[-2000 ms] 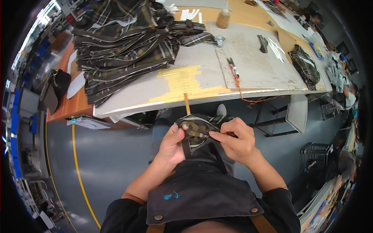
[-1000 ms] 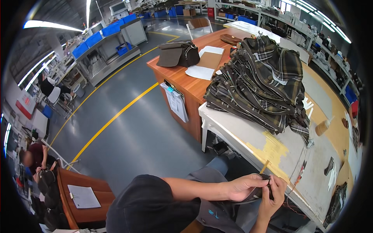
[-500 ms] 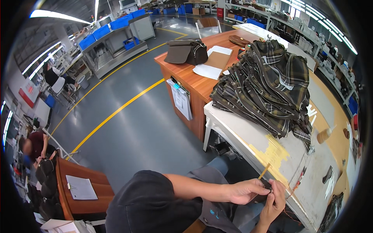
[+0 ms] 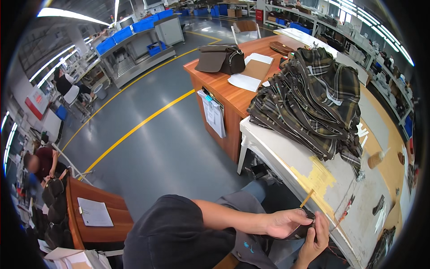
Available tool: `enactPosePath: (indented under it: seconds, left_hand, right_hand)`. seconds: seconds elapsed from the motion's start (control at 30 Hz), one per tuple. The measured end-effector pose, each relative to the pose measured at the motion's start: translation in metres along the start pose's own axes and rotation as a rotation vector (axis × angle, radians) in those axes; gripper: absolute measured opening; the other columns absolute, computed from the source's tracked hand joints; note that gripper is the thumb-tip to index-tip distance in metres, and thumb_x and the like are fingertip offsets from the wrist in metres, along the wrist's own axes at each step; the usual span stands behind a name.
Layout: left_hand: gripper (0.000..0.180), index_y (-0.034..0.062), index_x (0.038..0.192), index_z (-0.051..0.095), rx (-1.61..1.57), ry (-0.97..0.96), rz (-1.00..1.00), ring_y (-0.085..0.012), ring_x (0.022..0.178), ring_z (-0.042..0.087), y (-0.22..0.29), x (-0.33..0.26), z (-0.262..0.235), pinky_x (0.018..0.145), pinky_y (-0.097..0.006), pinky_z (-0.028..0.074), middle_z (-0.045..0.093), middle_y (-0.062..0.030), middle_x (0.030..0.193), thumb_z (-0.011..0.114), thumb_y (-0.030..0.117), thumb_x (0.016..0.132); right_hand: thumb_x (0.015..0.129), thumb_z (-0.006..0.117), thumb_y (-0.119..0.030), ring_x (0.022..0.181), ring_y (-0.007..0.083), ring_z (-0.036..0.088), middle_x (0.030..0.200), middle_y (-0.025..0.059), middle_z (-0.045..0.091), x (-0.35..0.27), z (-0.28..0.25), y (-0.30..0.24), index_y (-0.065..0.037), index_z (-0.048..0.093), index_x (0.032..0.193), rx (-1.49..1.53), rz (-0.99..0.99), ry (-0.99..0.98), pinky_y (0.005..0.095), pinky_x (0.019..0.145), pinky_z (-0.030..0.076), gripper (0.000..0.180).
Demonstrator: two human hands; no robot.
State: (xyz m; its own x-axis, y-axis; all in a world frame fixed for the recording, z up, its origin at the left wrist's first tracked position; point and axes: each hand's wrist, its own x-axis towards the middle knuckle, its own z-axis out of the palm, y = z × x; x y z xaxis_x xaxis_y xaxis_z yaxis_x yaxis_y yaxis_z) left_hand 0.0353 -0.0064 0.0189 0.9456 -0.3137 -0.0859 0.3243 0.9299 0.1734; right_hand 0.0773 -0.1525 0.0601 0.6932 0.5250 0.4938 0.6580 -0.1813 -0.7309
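Head view | our left hand [image 4: 285, 225] and right hand [image 4: 316, 240] pinch dark fabric [image 4: 310, 214] beside the table edge [image 4: 271, 158] | wooden stick [image 4: 307, 198] juts close | plaid stack [image 4: 309, 107] beyond | grey floor [image 4: 179, 152] spreads leftward

Head cam.: L of a side-by-side fisheye pair worn on pers.'s head; looks obliquely down & outward, aimed L of L hand [image 4: 282, 224] & R hand [image 4: 315, 240].
Hands: close range, lower R of fld., seen fr. above.
Black sleeve [image 4: 177, 235]: v. near, btm. ctr.
Gray floor [image 4: 165, 157]: mid-dist., thru ctr.
White worktable [image 4: 365, 195]: R side, seen obliquely fr. above, near edge beside hands.
Ceiling lamps [image 4: 74, 15]: far, upper L & upper R.
Fisheye rim: dark; straight edges bow toward it.
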Motion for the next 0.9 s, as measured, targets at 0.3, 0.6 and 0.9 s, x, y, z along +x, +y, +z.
enactPosePath:
  seconds: [0.3,0.6,0.9]
  left_hand:
    - [0.015,0.0021,0.095,0.068,0.008,0.0,0.009,-0.0113,0.086,0.063,-0.004,0.001,-0.024,0.077,-0.027,0.048,0.068,-0.0038,0.093,0.065,0.015,0.088]
    - [0.038,-0.0004,0.121,0.053,-0.025,-0.069,-0.14,-0.0236,0.111,0.058,-0.003,0.005,-0.014,0.1,-0.04,0.044,0.06,-0.0125,0.119,0.063,0.014,0.088]
    - [0.036,0.0025,0.123,0.053,-0.067,-0.119,-0.19,-0.0215,0.111,0.057,0.005,-0.001,-0.019,0.098,-0.039,0.044,0.06,-0.0099,0.118,0.059,0.012,0.089]
  right_hand:
    - [0.069,0.073,-0.005,0.104,0.0344,0.06,0.106,0.0149,0.068,-0.001,-0.017,0.006,0.0,0.069,0.103,-0.093,0.041,-0.096,0.0414,0.093,0.045,0.034]
    - [0.069,0.076,-0.002,0.097,0.0265,0.062,0.1,0.0092,0.069,-0.007,-0.036,0.004,-0.002,0.071,0.098,-0.022,0.035,0.087,0.0345,0.083,0.05,0.029]
    - [0.078,0.063,0.008,0.105,0.0212,0.059,0.118,0.0163,0.06,-0.023,-0.023,0.011,0.0,0.064,0.114,0.569,0.371,-0.043,0.0316,0.091,0.046,0.037]
